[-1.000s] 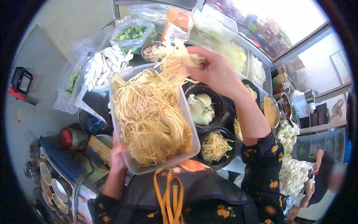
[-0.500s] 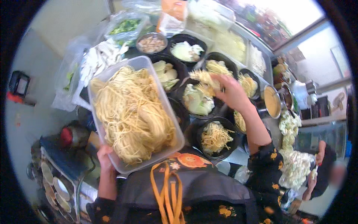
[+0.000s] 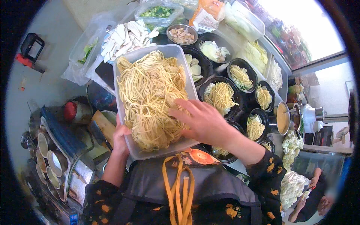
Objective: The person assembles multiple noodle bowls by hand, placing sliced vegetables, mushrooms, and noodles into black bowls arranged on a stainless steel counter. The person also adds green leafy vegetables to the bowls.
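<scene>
My left hand [image 3: 120, 137] grips the near left side of a clear plastic container [image 3: 192, 84], holding it tilted against my front. Thick yellow noodles [image 3: 144, 90] fill it. Inside its right part, my right hand [image 3: 204, 122] rests on the noodles with fingers apart and tips touching the strands; the fingertips are partly sunk among them. Just right of the container stands a black bowl [image 3: 237, 111] with a heap of noodles over pale vegetables. Other black bowls stand around it, several with noodles; one far bowl [image 3: 202, 37] shows only white and pale pieces.
White sliced strips [image 3: 125, 39] lie at the far left, beside a bag of green vegetables [image 3: 157, 12]. A steel bowl of diced pinkish pieces [image 3: 182, 35] is behind the container. At right are a pot of tan liquid [image 3: 283, 118] and cauliflower [image 3: 292, 142]. Another person works at the lower right.
My right hand has moved left from above the middle bowl into the container. The noodles it held now lie in that bowl. The whole view has shifted.
</scene>
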Tool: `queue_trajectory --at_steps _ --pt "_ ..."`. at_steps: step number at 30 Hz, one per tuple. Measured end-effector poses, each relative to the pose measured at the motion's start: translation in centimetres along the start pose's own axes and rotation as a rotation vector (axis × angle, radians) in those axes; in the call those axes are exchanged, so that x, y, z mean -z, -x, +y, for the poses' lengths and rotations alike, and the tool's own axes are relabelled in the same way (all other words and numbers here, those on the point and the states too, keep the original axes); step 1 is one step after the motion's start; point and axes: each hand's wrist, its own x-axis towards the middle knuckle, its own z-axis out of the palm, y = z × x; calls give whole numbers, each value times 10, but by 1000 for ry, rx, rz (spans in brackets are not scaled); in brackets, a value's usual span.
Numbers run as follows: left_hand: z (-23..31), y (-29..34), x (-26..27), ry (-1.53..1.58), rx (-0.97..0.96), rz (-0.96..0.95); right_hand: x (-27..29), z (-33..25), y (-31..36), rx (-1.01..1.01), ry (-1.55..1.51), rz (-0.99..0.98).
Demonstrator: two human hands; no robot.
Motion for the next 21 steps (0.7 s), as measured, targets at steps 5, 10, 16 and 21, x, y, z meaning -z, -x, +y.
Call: queue_trajectory --at_steps 5,10,16,21 --pt "2 2 -6 -2 -13 -17 -4 7 -7 -69 -167 -38" --pt "0 1 -5 -1 22 19 21 23 -19 -267 -487 110" --pt "1 2 -2 -55 -38 -6 75 30 -31 -439 -684 223" --pt "-4 1 0 -64 -49 11 126 54 -31 -451 -687 475"
